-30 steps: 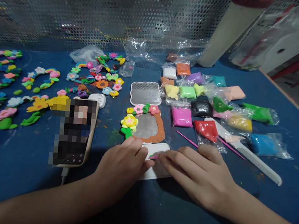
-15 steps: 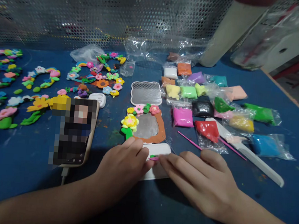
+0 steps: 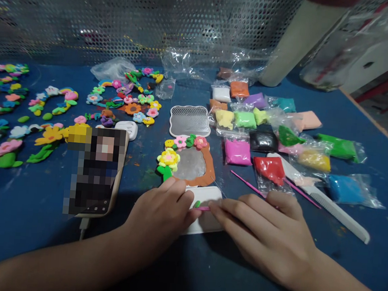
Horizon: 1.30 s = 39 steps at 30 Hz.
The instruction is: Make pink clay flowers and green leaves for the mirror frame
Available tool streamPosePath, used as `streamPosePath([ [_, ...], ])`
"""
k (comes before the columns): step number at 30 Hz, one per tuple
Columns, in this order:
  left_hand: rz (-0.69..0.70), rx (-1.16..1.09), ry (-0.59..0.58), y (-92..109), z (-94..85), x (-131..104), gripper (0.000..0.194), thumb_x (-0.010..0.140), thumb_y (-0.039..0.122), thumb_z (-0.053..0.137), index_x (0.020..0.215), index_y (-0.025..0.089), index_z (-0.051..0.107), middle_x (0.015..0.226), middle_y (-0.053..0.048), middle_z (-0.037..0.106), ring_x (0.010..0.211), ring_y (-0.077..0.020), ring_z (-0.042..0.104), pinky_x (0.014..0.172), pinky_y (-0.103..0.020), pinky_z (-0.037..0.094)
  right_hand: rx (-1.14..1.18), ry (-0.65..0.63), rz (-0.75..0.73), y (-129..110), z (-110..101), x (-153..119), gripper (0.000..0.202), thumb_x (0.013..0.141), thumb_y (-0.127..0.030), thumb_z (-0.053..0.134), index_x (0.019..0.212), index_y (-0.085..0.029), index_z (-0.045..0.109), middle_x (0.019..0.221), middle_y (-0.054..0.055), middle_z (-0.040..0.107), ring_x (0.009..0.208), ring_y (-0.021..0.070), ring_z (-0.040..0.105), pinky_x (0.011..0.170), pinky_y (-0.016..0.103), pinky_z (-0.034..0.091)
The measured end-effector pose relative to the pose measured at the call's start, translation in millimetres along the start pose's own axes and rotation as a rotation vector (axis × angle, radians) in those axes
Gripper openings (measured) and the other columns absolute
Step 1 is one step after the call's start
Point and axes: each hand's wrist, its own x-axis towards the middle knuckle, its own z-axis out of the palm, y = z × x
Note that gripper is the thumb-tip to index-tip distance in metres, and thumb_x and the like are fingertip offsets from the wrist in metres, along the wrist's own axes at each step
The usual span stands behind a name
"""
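My right hand [image 3: 268, 232] pinches a thin pink tool [image 3: 204, 208] whose tip points left over a white board [image 3: 206, 194]. A small green clay piece [image 3: 197, 204] lies on the board beside the tip. My left hand [image 3: 164, 208] rests at the board's left side with its fingers curled in near the tool's tip; whether it grips anything is hidden. Just beyond the hands lies a mirror [image 3: 192, 163] framed in brown clay, with yellow and pink clay flowers and green leaves on its left and top. A second mirror [image 3: 189, 122] with a wavy white rim sits behind it.
A phone [image 3: 99, 174] with a cable lies left, near many clay flower pieces [image 3: 133, 109]. Bagged clays [image 3: 238, 151], another pink tool [image 3: 246, 183] and a white comb [image 3: 339, 214] are at the right. A large bottle [image 3: 299, 41] stands behind.
The pink tool's tip has come slightly toward me, and the green piece now stands apart from it, at a different angle. My right hand has shifted a little to the right.
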Motion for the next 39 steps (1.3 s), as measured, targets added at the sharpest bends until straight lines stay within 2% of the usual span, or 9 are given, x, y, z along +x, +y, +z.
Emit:
streamPosePath([
  [3,0.005,0.005,0.018,1,-1.2,-1,0.022,0.085,0.029,0.05,0.065,0.018,0.048,0.065,-0.003,0.054,0.062,-0.0184,0.053,0.05,-0.027,0.044,0.0,0.001,0.008,2,1,-1,0.023,0.092,-0.012,0.038,0.089,-0.017,0.061,0.083,0.002,0.068,0.067,0.0142,0.047,0.063,0.034,0.026],
  [8,0.035,-0.015,0.033,1,-4.7,-2,0.019,0.085,0.026,0.053,0.068,0.018,0.047,0.062,-0.002,0.052,0.059,-0.0184,0.052,0.05,-0.027,0.042,0.021,-0.011,-0.009,4,1,6,0.032,0.096,-0.013,0.03,0.09,-0.016,0.061,0.086,0.003,0.069,0.068,0.0149,0.047,0.062,0.034,0.026],
  [14,0.074,0.008,0.07,0,-9.8,-7,0.023,0.087,0.031,0.049,0.069,0.018,0.047,0.063,-0.003,0.052,0.061,-0.0197,0.052,0.051,-0.028,0.042,0.011,0.008,0.035,5,5,12,0.032,0.096,-0.015,0.031,0.088,-0.015,0.062,0.081,0.003,0.069,0.067,0.0151,0.047,0.063,0.033,0.027],
  [18,0.029,0.057,0.045,-3,-18.4,-7,0.025,0.087,0.032,0.05,0.066,0.018,0.048,0.061,-0.002,0.05,0.059,-0.0196,0.052,0.05,-0.029,0.039,0.016,0.038,0.069,5,9,14,0.027,0.095,-0.014,0.036,0.088,-0.015,0.063,0.081,0.004,0.068,0.069,0.015,0.048,0.066,0.033,0.028],
  [22,-0.064,0.109,-0.005,-9,-24.5,-4,0.029,0.082,0.04,0.055,0.064,0.019,0.048,0.06,-0.001,0.048,0.053,-0.0184,0.049,0.042,-0.027,0.032,0.061,0.021,0.107,7,13,15,0.026,0.094,-0.017,0.038,0.091,-0.017,0.064,0.082,0.003,0.067,0.07,0.0146,0.049,0.067,0.034,0.027],
  [25,-0.06,0.103,-0.043,-10,-21.5,-2,0.03,0.078,0.043,0.06,0.064,0.019,0.049,0.061,-0.002,0.05,0.054,-0.0186,0.051,0.042,-0.027,0.032,0.092,-0.013,0.099,11,14,13,0.027,0.096,-0.018,0.036,0.091,-0.02,0.063,0.082,0.002,0.068,0.071,0.0137,0.049,0.069,0.035,0.026],
  [32,0.029,0.095,-0.002,-8,-7.3,-3,0.032,0.082,0.042,0.054,0.061,0.018,0.05,0.059,-0.002,0.053,0.057,-0.0189,0.054,0.045,-0.028,0.037,0.196,-0.036,-0.01,22,11,13,0.026,0.097,-0.019,0.035,0.096,-0.019,0.06,0.085,0.002,0.067,0.077,0.0139,0.05,0.072,0.035,0.028],
  [39,0.026,0.07,0.0,-8,-8.3,-1,0.037,0.085,0.048,0.046,0.066,0.017,0.054,0.063,-0.006,0.057,0.06,-0.0212,0.057,0.048,-0.03,0.042,0.198,-0.052,-0.073,32,15,20,0.031,0.097,-0.019,0.032,0.095,-0.02,0.063,0.085,0.003,0.066,0.078,0.0138,0.05,0.071,0.034,0.028],
])
